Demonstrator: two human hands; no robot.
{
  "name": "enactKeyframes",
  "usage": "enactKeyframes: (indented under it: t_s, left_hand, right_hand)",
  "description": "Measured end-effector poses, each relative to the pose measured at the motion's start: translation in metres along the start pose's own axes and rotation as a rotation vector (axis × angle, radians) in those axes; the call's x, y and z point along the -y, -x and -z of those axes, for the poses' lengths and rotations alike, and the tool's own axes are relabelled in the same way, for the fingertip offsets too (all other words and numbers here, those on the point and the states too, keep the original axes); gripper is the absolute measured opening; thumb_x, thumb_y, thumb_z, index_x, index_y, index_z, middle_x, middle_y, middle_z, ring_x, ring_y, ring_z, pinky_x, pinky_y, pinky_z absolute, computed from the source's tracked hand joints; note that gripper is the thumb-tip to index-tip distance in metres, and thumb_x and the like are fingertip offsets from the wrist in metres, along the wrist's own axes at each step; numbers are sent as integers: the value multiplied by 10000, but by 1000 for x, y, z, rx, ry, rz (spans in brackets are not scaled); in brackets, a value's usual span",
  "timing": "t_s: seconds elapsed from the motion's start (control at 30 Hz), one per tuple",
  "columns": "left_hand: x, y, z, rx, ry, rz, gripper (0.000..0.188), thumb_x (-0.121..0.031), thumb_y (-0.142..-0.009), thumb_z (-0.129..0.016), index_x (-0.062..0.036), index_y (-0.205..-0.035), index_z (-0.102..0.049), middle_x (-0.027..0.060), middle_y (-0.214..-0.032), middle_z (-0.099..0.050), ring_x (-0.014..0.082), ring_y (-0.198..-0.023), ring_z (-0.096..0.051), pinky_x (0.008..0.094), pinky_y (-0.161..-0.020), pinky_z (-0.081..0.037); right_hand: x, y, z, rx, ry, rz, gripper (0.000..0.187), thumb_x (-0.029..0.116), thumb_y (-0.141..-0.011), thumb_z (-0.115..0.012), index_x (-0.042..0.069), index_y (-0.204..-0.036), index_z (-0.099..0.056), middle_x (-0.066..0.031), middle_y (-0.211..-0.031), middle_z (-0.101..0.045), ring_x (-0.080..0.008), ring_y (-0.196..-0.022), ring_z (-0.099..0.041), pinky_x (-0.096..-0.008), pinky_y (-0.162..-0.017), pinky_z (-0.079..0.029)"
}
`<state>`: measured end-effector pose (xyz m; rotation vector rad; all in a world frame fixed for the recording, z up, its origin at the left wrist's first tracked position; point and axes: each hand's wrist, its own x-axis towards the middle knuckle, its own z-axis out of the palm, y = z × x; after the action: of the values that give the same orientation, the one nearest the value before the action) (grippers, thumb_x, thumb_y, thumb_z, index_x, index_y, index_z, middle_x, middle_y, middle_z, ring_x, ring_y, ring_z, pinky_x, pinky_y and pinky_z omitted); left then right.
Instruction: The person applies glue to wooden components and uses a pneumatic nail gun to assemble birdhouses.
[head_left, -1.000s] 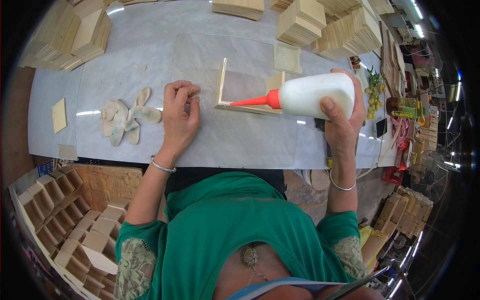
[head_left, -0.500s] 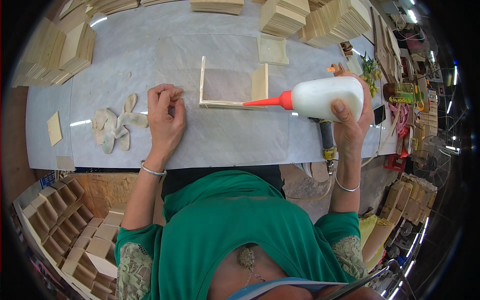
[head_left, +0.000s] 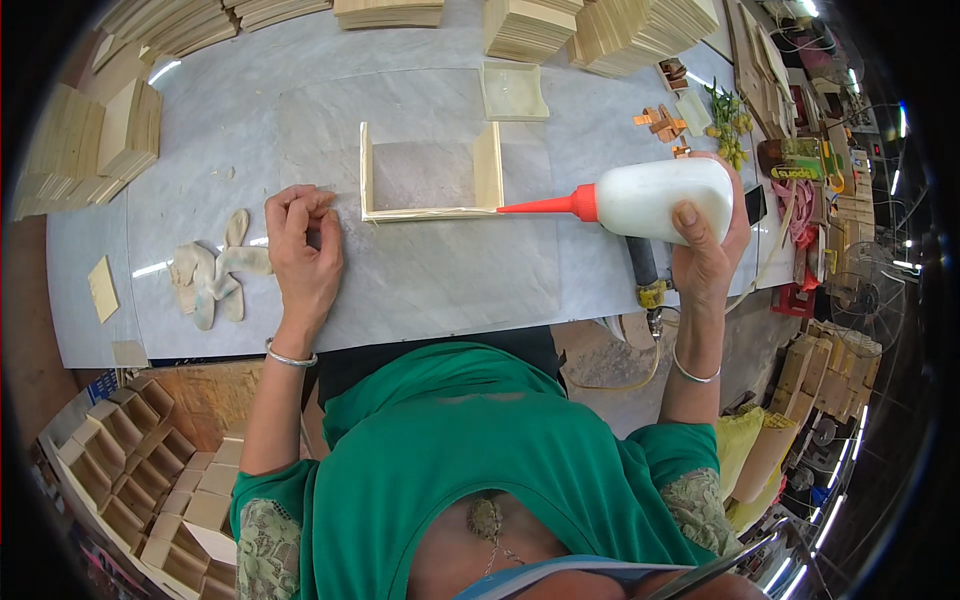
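A white glue bottle point(head_left: 650, 200) with a red nozzle lies sideways in the grip of my right hand point(head_left: 715, 240). Its nozzle tip meets the right end of the near edge of a three-sided wooden frame point(head_left: 430, 213). The frame stands on the grey table with its side pieces running away from me. Left of it, my left hand point(head_left: 305, 250) hovers or rests with fingers loosely curled, and nothing shows in it. A crumpled pale cloth glove point(head_left: 215, 275) lies beyond that hand on the left.
Stacks of thin wood boards point(head_left: 535, 25) line the far edge and the left. A shallow tray-like piece point(head_left: 513, 92) sits behind the frame. Below the bottle is a dark-handled air tool point(head_left: 643, 268). Wooden boxes point(head_left: 130, 440) stand at lower left.
The nozzle tip has gone from near the middle of the frame's near edge to its right end. The whole view has shifted, moving the table's things leftward.
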<state>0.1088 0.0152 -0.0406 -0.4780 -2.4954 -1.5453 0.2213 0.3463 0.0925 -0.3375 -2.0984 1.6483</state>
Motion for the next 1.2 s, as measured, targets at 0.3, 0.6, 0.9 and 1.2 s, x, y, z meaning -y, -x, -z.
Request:
enactKeyframes:
  t_s: [0.3,0.6,0.9,1.2]
  left_hand:
    - [-1,0,0,8,10,41,160,60,-827,-574,13,-977,-607,102,-1070,-505,121,-758,-566,234,-645,-485]
    - [0,2,0,-10,-47,-1,145,42,-831,-592,5,-969,-608,113,-1066,-517,141,-743,-563,244,-656,-483]
    - [-1,0,0,-12,-36,-23,152,60,-828,-586,6,-968,-604,111,-1063,-518,144,-759,-570,245,-660,-479]
    - [-10,-7,5,-25,-119,-74,133,57,-816,-584,12,-941,-595,121,-1032,-517,177,-777,-555,266,-662,-474]
  right_hand:
    - [-2,-12,-3,-20,-16,8,658,237,-731,-794,-40,-1237,-477,-117,-1101,-566,-200,-1026,-567,-333,-917,-454]
    - [-5,-31,-8,-31,-39,49,633,211,-749,-784,-46,-1240,-478,-129,-1108,-581,-199,-1030,-569,-330,-923,-452]
    - [-11,-56,-14,-37,-119,58,518,117,-743,-795,-4,-1169,-527,-61,-1026,-586,-141,-926,-585,-278,-831,-486]
    - [-35,-75,-11,-67,-191,63,517,162,-797,-742,-26,-1212,-497,-91,-1069,-581,-172,-986,-573,-311,-891,-459]
